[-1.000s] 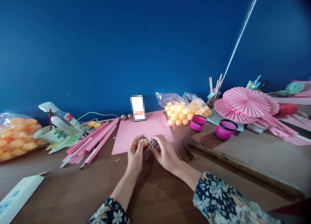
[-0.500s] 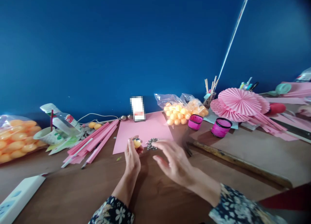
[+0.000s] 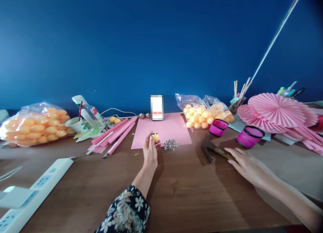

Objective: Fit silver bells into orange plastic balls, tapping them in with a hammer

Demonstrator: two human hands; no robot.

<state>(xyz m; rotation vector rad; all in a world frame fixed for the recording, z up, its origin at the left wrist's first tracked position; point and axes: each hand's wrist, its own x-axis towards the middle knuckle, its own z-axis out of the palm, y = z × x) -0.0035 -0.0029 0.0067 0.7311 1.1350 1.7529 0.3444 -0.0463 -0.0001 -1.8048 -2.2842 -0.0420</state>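
My left hand is closed around a small yellow-orange ball, with dark and shiny bits on its top. Just right of it, a pile of small silvery metal pieces lies at the front edge of a pink sheet. Over the wooden handle of a hammer reaches my right hand, fingers stretched out and thumb apart. Its fingertips appear to touch the handle; the hammer lies on the table with its dark head to the left.
Bags of orange balls stand left and at the back. Two magenta containers sit behind the hammer, with pink paper fans at right. Pink strips, a plastic bottle and a power strip are left.
My right hand has moved right, from above the metal pieces to the hammer handle. My left hand still holds the ball. The view has shifted.
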